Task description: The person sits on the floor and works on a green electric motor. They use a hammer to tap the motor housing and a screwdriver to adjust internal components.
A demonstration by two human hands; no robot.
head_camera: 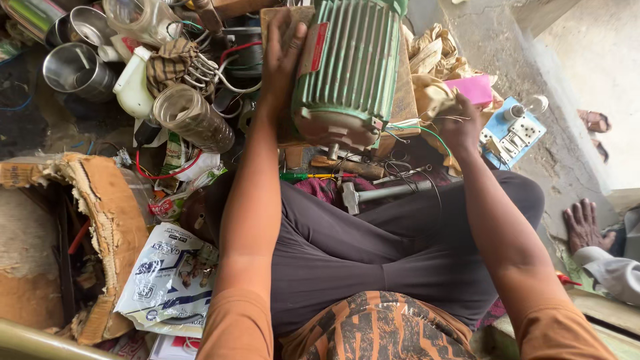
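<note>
A green ribbed electric motor [348, 63] rests on a wooden board [403, 93] in front of my crossed legs. My left hand [281, 57] lies flat against the motor's left side, fingers spread over it. My right hand [459, 127] is at the motor's right, fingers pinched on thin wires [417, 127] that run from the motor's front end. A hammer [383, 193] and a green-handled screwdriver [307, 177] lie on the cloth just below the motor.
Steel cups [73, 67], a plastic jar [193, 119], a white bottle [133, 83] and tangled wires crowd the left. A torn cardboard box [100, 220] and printed bags [167, 273] lie lower left. A blue switch board [513, 133] sits right. Another person's hand [583, 223] rests on the floor.
</note>
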